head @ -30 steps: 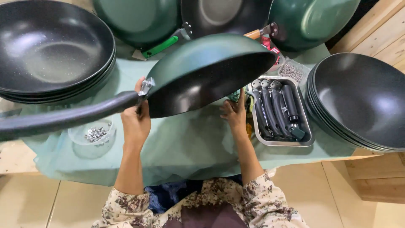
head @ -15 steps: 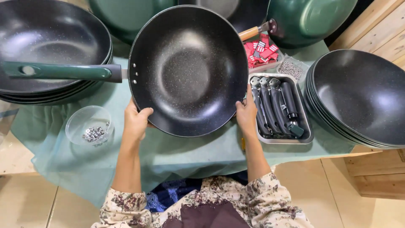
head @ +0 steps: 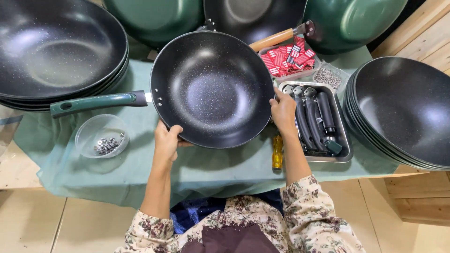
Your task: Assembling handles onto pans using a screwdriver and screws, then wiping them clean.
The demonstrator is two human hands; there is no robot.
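Observation:
A black speckled wok [head: 213,89] with a dark green handle [head: 93,103] lies bowl-up over the green cloth [head: 140,173]. My left hand [head: 167,140] grips its near rim at the lower left. My right hand [head: 283,110] holds the rim on the right side. The handle points left, toward a stack of black woks [head: 51,47].
A clear bowl of small screws [head: 102,137] sits left of my left hand. A steel tray of black handles [head: 318,119] lies on the right, with a yellow-handled screwdriver [head: 277,153] beside it. Red tags [head: 288,58], another wok stack [head: 403,107] and green woks [head: 154,18] surround the work spot.
The wok went from tilted with its green underside toward me to bowl-up, then settled lower over the cloth. Both hands stayed on its rim.

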